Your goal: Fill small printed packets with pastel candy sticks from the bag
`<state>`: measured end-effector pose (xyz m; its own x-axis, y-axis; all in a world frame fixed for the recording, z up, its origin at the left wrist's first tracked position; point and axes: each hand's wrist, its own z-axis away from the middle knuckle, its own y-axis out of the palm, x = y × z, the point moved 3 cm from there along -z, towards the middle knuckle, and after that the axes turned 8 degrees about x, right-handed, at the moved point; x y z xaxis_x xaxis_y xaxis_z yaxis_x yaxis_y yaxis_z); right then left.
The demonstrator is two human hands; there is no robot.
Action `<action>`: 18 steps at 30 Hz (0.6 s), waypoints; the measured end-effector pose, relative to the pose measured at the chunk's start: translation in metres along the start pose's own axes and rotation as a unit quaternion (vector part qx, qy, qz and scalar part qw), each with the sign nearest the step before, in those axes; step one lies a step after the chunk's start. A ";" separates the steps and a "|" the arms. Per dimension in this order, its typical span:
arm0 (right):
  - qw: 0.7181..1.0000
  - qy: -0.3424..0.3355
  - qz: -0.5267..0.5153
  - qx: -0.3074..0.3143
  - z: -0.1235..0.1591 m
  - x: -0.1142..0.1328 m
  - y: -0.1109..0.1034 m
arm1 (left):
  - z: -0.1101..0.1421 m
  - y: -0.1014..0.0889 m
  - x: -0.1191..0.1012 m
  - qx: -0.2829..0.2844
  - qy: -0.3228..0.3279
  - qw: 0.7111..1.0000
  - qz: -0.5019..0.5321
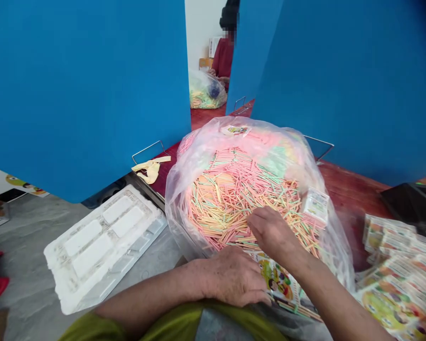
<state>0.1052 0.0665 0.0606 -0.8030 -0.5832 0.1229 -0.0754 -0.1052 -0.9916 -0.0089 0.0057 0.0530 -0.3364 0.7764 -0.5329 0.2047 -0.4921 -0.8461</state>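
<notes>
A large clear plastic bag (241, 199) sits open in front of me, filled with thin pink, yellow and green sticks (241, 199). My right hand (271, 232) lies on the sticks with its fingers pressed together among them. It is hard to tell whether it pinches any. My left hand (234, 277) rests lower down on a colourful printed paper packet (279, 279) at the bag's near edge, and its fingers curl over the packet. A small printed label (315, 204) lies against the bag's right side.
A white moulded plastic tray (102, 241) lies on the grey floor to my left. Printed packets (394, 279) are heaped at the right, by a dark bag (415, 203). Blue partitions rise behind the red wooden tabletop (351, 189). Beyond them, a person in a red top (223, 59) sits beside another filled bag (206, 90).
</notes>
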 end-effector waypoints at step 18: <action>0.995 0.045 0.055 0.074 -0.052 0.036 0.030 | 0.073 -0.079 0.059 -0.230 -0.267 0.931 0.094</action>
<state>0.0435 0.0849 0.0335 -0.8516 -0.5241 0.0024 0.0995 -0.1663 -0.9810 -0.1116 0.0613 0.0887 -0.6386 0.3273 -0.6965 0.6369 -0.2832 -0.7170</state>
